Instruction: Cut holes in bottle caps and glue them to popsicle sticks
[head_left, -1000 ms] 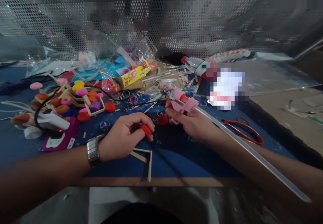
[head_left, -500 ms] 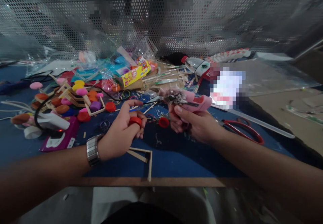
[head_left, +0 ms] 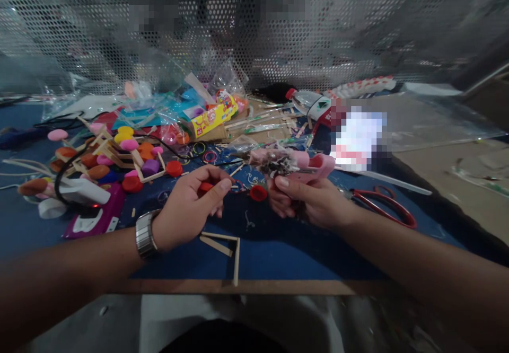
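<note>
Blue tabletop [head_left: 286, 263], cluttered. Right hand [head_left: 306, 196] grasps a pink hot-glue gun [head_left: 301, 160]; left hand [head_left: 193, 199], left of the gun, pinches a partly hidden red bottle cap [head_left: 204, 186].

- At twelve o'clock, a perforated mesh panel [head_left: 254, 51] standing behind the table [head_left: 286, 260].
- At eleven, a yellow printed packet [head_left: 212, 118] among crumpled clear plastic.
- Towards ten, a blue sheet [head_left: 137, 120].
- At eight, a purple-and-white box [head_left: 90, 223] with a white plug on top.
- Between one and two, a lying bottle [head_left: 309, 104], its cap red.
- At two, a red-and-white patterned wrap [head_left: 361, 86].
- Near three, a bright, pixelated panel [head_left: 356, 135].
- Between three and four, red looped handles [head_left: 411, 217].
</note>
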`<state>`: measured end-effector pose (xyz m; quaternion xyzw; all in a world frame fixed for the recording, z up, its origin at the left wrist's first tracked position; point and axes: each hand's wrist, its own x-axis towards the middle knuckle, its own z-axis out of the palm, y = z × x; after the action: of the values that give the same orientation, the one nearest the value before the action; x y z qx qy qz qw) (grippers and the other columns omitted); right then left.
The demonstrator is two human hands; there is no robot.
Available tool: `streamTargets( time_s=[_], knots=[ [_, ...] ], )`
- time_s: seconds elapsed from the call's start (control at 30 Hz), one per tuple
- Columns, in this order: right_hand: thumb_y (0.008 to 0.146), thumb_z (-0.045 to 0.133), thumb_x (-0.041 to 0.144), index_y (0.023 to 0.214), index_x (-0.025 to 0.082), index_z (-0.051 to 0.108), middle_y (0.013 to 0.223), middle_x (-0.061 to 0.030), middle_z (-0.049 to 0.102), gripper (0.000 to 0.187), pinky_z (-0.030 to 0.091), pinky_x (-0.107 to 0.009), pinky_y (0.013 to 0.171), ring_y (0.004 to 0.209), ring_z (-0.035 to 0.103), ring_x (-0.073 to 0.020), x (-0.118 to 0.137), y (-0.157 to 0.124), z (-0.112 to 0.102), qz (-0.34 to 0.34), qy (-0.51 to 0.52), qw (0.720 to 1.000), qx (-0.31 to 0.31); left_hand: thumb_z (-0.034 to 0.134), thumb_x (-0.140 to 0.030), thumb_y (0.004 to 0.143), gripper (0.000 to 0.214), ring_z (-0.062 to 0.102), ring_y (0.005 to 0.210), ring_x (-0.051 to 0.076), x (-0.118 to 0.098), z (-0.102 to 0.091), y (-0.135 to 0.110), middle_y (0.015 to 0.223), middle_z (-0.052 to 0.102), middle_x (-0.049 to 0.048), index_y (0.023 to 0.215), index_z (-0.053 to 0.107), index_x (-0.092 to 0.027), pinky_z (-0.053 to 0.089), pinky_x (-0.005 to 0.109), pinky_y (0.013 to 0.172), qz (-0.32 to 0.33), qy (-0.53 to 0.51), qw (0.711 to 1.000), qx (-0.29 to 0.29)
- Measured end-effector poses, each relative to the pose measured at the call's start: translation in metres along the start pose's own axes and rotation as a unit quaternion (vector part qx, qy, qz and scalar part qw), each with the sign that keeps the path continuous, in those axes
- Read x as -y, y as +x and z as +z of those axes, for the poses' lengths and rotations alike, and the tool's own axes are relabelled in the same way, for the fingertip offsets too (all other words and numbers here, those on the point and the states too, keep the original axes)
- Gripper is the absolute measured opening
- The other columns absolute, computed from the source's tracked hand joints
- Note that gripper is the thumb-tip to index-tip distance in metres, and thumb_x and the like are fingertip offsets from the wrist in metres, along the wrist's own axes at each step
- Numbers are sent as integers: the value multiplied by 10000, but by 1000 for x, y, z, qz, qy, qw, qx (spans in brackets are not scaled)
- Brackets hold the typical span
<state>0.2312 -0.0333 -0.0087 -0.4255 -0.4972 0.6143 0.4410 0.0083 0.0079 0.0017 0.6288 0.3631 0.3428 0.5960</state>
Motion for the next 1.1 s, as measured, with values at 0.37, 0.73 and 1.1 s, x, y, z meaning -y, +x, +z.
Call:
streamTargets(
  time_s=[0.37,0.73,1.1],
  knots=[
    [697,850,617,686,239,551,552,66,418,482,326,-313,506,470,398,-114,0,9,2,-29,61,992,-106,643,-286,887,189,486,487,75,-4,0,-6,562,551,-47,758,562,-174,392,189,473,31,110,993,36],
    [708,879,437,827,220,609,669,43,531,366,449,-300,559,576,528,-122,-1,16,0,-79,103,972,-194,587,-154,810,396,489,617,93,-3,0,-7,867,552,-17,1198,518,-185,427,237,549,45,106,993,14],
    [757,832,361,917,204,628,623,66,537,303,392,-288,530,534,523,-111,-6,14,-2,-79,88,980,-157,424,-216,958,346,457,680,116,4,0,-4,991,520,38,1259,591,-175,421,293,633,26,12,999,17]
  ],
)
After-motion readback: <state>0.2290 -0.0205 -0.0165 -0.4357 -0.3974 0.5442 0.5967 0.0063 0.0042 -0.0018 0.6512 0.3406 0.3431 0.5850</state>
